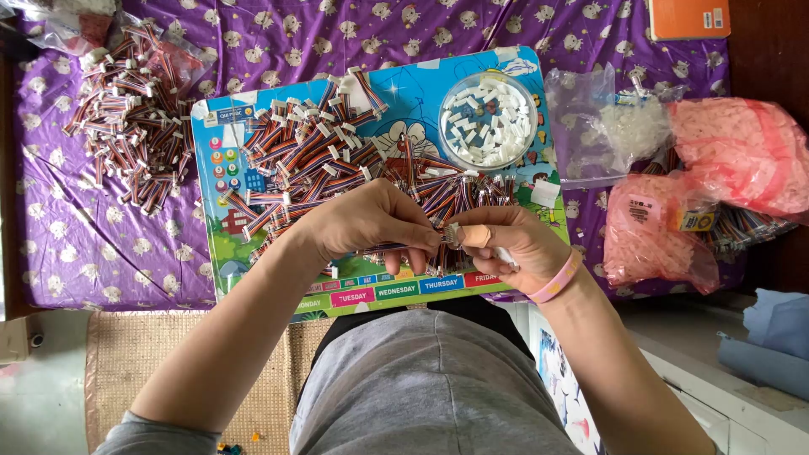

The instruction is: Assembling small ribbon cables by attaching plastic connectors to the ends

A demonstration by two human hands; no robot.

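A short multicoloured ribbon wire [403, 246] is pinched in the left hand [371, 223], its end meeting a small white connector [452, 234] gripped by the right hand [506, 240], above the near edge of the colourful cartoon board [211, 177]. More wires [320, 160] are heaped across the board's middle, and a round clear dish of white connectors [489, 120] sits near its far right corner.

Home piecework spot: patterned bedsheet [320, 34], child's calendar board [371, 295], woven mat [126, 354].
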